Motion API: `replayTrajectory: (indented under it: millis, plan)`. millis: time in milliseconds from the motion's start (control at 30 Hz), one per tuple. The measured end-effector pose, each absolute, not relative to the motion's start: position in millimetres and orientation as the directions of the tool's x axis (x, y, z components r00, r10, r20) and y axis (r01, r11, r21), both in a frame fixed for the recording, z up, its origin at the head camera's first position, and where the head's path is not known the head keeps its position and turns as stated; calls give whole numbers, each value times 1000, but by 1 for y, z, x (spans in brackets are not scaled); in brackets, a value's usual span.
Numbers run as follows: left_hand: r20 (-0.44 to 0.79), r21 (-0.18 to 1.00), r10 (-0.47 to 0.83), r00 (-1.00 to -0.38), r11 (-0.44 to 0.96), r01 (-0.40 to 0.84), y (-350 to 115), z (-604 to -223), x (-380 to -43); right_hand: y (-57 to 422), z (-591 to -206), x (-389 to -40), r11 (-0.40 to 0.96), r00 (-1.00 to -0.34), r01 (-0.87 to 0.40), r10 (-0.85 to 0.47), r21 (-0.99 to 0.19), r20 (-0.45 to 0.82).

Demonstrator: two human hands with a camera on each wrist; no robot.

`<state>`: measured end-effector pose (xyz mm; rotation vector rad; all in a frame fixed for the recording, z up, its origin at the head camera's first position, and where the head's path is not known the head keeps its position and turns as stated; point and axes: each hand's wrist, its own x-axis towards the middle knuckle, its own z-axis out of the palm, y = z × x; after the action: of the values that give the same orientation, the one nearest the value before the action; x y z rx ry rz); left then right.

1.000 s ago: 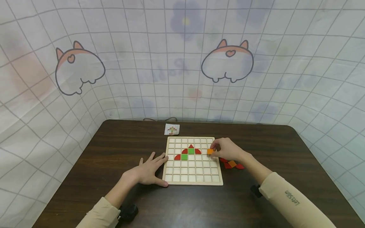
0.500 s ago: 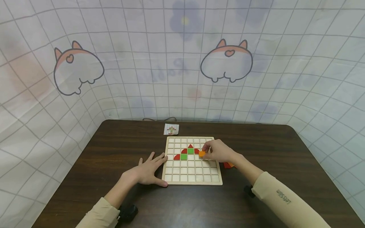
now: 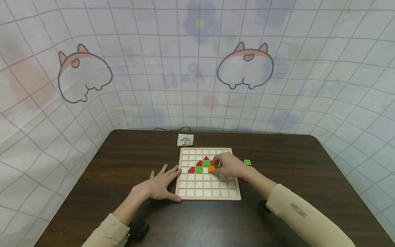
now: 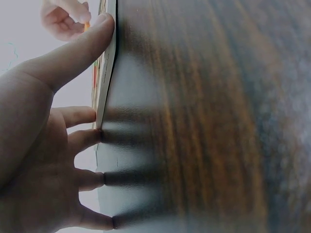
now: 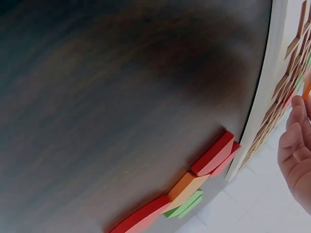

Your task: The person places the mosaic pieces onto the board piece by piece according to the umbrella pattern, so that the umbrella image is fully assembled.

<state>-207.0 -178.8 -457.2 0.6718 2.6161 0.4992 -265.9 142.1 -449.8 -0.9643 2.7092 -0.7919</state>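
Note:
A light wooden grid board (image 3: 208, 198) lies on the dark table. Set in its cells are a red triangle tile (image 3: 206, 158), red quarter-round tiles (image 3: 191, 170) and green square tiles (image 3: 199, 169). My right hand (image 3: 229, 165) pinches an orange square tile (image 3: 211, 168) between thumb and fingertips, over the board's middle, just right of the green tiles. My left hand (image 3: 160, 185) is spread flat, thumb and fingertips touching the board's left edge. In the left wrist view, the thumb (image 4: 82, 46) presses along the board's side and the fingers rest on the table.
Loose red tiles (image 5: 214, 153), an orange tile (image 5: 187, 188) and green tiles (image 5: 184, 206) lie on the table by the board's right side. A small printed pattern card (image 3: 185, 140) lies behind the board. A patterned cloth hangs behind the table.
My right hand has carried the orange square tile leftward from the board's right edge to its middle. Green tiles beside the board have come into sight. The left hand stays in place.

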Motion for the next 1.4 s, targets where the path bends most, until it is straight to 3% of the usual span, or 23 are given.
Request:
replayTrajectory:
  millis: [1000,1400]
  plan:
    - [-275,419,514,-812,824,380,-179,-459,-206,121,-453,-269,684,-773,-568,-634,-457,12]
    - [-272,421,516,-812,823,382,-179,-459,-206,130,-449,-267,679,-785,-550,-619,-486,24]
